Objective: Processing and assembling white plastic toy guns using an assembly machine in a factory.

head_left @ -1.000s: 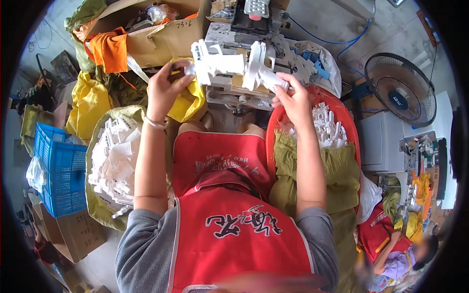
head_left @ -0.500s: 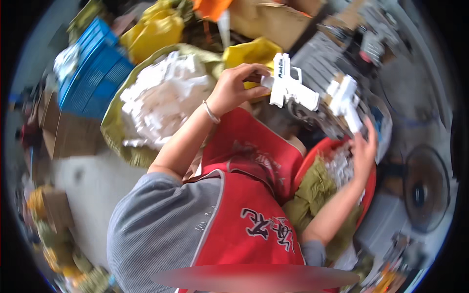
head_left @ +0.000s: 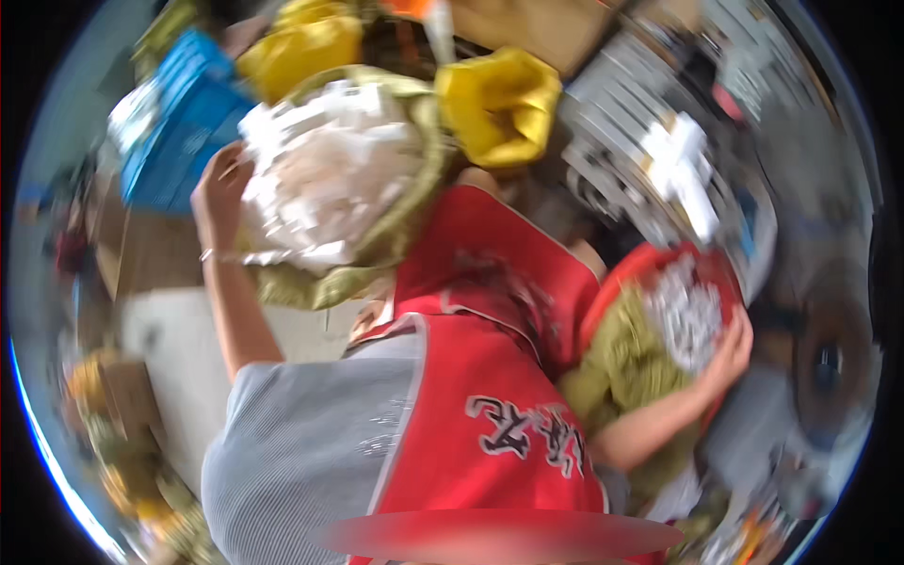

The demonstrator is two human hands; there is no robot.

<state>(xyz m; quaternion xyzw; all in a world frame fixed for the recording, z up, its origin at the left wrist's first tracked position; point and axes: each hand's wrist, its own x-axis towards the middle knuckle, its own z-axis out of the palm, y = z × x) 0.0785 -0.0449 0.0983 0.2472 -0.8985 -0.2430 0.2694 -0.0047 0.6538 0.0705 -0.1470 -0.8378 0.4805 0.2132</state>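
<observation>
My left hand [head_left: 222, 188] is at the left edge of a green woven sack [head_left: 414, 202] heaped with white plastic pieces [head_left: 330, 169]. Motion smears its fingers, and I cannot make out anything in them. On the right, my right hand [head_left: 727, 353] reaches to the rim of a red basin [head_left: 612, 292], its fingers stretched beside small grey-white parts [head_left: 686, 315]. Beyond the basin, a white toy pistol [head_left: 692, 188] rests on a grey fixture [head_left: 626, 104].
Green cloth [head_left: 621, 367] lies over the basin's near side. A yellow bag [head_left: 497, 104] stands open ahead, and a blue crate [head_left: 184, 132] and a cardboard box [head_left: 165, 254] are at the left. A fan [head_left: 829, 363] stands far right.
My left hand has swung left across the sack, and the white toy pistol it held is gone from it. My right hand has moved from the other toy pistol down to the basin.
</observation>
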